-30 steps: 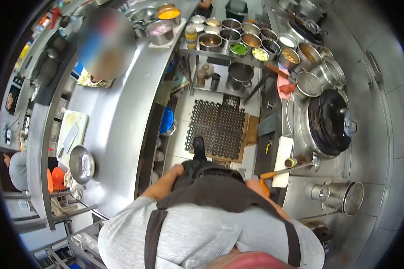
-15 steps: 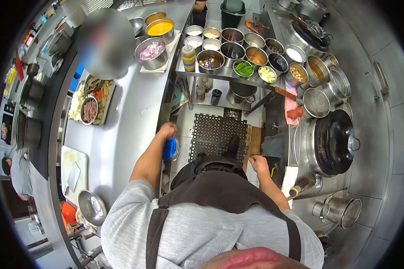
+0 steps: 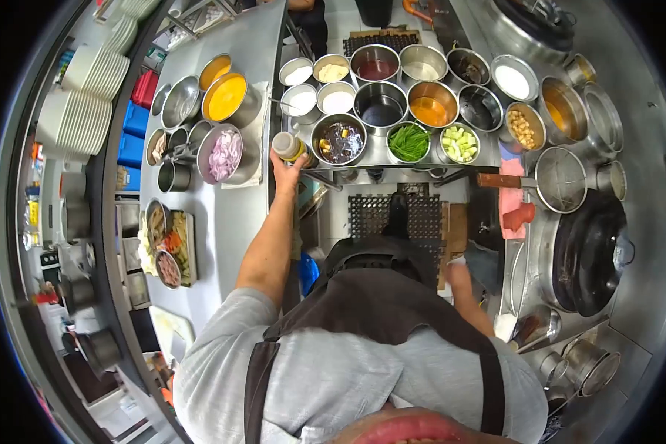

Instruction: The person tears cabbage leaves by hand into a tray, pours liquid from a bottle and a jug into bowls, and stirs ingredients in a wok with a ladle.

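My left hand [image 3: 286, 172] is closed around the lower part of a squeeze bottle [image 3: 286, 144], which stands at the left front corner of the shelf of steel pots. Just right of the bottle is a pot of dark sauce [image 3: 338, 140] with yellowish pieces in it. Chopped green vegetable [image 3: 408, 143] and pale green diced vegetable [image 3: 459, 143] fill the two pots farther along the front row. Low at my right side, my right hand [image 3: 459, 272] is blurred, with a small white patch at its upper edge; its fingers do not show clearly.
The steel counter [image 3: 218, 229] on the left bears a pot of sliced onion [image 3: 225, 155], a yellow liquid pot [image 3: 223, 100] and a tray of cut vegetables [image 3: 177, 240]. On the right are a wood-handled strainer [image 3: 562, 180] and a large black lid [image 3: 588, 255]. A perforated mat [image 3: 374, 214] covers the floor.
My view has come closer to the pots. My left hand has gone from the counter edge forward to the squeeze bottle and taken hold of it. My right hand stays low.
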### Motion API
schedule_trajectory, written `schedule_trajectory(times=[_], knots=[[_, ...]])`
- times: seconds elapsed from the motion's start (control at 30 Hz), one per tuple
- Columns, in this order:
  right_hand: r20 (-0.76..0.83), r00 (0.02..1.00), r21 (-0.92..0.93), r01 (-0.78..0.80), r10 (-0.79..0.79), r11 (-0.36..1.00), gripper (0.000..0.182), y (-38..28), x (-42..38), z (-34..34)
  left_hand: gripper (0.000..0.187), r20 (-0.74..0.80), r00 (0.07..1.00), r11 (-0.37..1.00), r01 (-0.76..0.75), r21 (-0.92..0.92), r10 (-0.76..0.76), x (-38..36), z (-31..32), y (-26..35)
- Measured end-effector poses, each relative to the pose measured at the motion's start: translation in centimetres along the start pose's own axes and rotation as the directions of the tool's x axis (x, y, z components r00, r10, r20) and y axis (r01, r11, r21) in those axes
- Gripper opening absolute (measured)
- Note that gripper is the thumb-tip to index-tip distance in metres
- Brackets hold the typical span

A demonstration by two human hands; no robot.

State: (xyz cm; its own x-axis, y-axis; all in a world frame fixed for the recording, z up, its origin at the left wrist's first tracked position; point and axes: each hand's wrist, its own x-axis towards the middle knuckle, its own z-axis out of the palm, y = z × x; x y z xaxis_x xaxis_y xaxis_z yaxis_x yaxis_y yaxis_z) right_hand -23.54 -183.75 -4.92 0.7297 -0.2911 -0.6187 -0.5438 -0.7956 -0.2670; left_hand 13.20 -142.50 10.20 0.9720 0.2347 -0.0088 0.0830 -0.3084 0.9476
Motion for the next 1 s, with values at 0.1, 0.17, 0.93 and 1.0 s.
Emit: schedule_trajectory(times=[0.1, 0.17, 0.93, 1.0], knots=[[-0.363, 0.889, 0.269, 0.386, -0.278, 0.883, 0.027, -10.0, 4.0, -10.7, 0.083, -0.037, 0.999, 0.999, -0.015, -0.035, 0.014, 1.1, 1.1, 0.1], [-0.406, 0.882, 0.450, 0.422, -0.241, 0.787, 0.031, -15.6, 6.4, -15.6, 0.075, -0.072, 0.996, 0.999, -0.044, 0.026, 0.046, 1.1, 1.1, 0.5], [-0.380, 0.925, 0.235, 0.088, 0.008, 0.968, 0.026, -23.9, 7.2, -19.1, 0.058, 0.123, 0.982, 0.970, 0.165, -0.179, -0.145, -0.3, -2.7, -4.1], [-0.262, 0.964, 0.209, 0.008, 0.048, 0.978, 0.025, -22.3, 5.1, -17.0, 0.046, 0.274, 0.948, 0.960, 0.217, -0.178, -0.163, -2.2, -3.0, -5.2]])
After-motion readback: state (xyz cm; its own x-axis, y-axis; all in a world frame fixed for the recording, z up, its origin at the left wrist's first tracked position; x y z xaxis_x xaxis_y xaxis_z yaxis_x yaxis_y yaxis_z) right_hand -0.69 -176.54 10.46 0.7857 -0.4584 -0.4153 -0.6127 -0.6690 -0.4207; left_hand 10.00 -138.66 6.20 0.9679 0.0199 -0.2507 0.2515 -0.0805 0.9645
